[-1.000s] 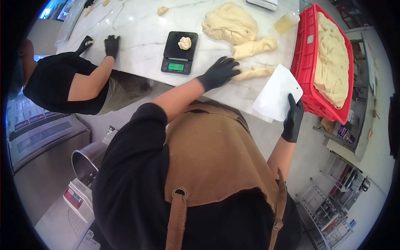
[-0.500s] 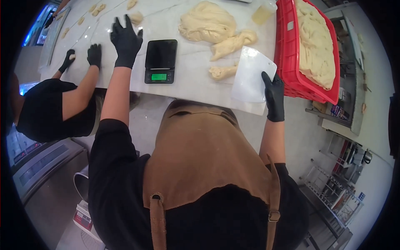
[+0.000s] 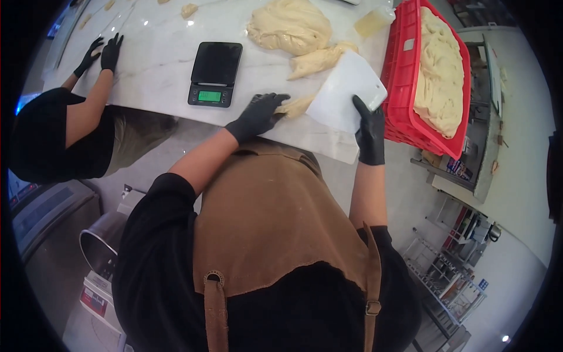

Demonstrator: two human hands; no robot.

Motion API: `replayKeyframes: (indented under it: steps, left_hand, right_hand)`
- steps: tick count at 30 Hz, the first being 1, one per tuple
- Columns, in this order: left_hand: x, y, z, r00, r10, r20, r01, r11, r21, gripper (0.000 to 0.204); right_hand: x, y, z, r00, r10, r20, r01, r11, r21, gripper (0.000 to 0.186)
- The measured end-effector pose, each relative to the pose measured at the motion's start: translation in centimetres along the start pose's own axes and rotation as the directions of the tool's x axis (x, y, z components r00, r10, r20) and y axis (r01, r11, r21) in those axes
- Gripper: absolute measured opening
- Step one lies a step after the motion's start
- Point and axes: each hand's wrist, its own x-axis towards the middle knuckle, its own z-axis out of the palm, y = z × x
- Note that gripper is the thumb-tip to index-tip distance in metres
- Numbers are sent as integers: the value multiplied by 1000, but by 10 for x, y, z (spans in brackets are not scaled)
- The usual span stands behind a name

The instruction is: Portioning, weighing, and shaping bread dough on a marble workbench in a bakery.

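Observation:
My left hand (image 3: 257, 115), in a black glove, rests on a small strip of dough (image 3: 295, 106) at the near edge of the white marble counter (image 3: 152, 70). In my right hand (image 3: 369, 130), also gloved, is a white plastic dough scraper (image 3: 346, 91), its blade angled down beside that strip. A longer cut piece of dough (image 3: 316, 60) lies just behind, and a large dough mass (image 3: 290, 26) sits farther back. A black digital scale (image 3: 214, 73) with a green display stands bare to the left of my left hand.
A red crate (image 3: 399, 70) full of dough sits at the counter's right end. Another person at the left presses two black-gloved hands (image 3: 101, 54) on the counter. Small dough pieces (image 3: 189, 9) lie at the far edge. A metal mixing bowl (image 3: 101, 245) stands at lower left.
My left hand came back from the far left of the counter to the small dough strip by the scraper. The scale's platform, which held a dough ball a second ago, is bare.

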Motion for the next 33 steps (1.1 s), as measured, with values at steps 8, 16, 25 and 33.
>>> replayKeyframes:
  steps: [8,16,25,33]
  left_hand:
    - [-36,-16,10,972,215,-96,-202,971,127,34]
    - [-43,-18,19,977,89,-196,-87,996,20,38]
    - [-58,-29,16,922,299,-247,-292,954,66,26]
    - [-64,-18,10,995,93,-46,-89,994,70,26]
  right_hand:
    - [48,6,127,893,-156,422,450,304,-840,36]
    - [72,55,152,831,-152,535,555,165,-815,32]
    - [70,50,154,798,-199,568,588,56,-807,34]
    - [52,41,154,801,-212,560,588,110,-801,33]
